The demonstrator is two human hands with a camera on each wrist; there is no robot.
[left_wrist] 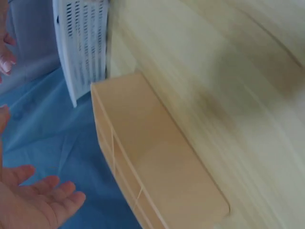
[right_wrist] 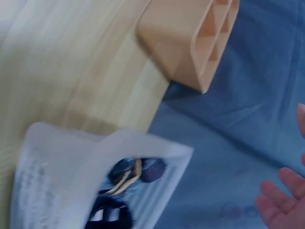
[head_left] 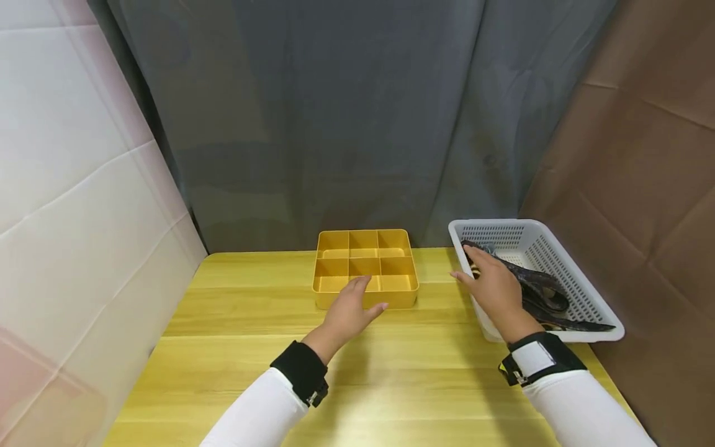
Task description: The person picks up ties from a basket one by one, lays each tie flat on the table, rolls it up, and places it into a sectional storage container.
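The dark straps [head_left: 539,292], lying lengthwise in the white basket [head_left: 581,273], are being overhung by the right hand [head_left: 494,287], fingers spread, nothing gripped; the left hand [head_left: 349,310] is being held relaxed and empty at the yellow tray [head_left: 365,298].

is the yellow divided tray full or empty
Empty: every compartment of the yellow tray seen from the head view shows a bare floor; the left hand hovers at its front.
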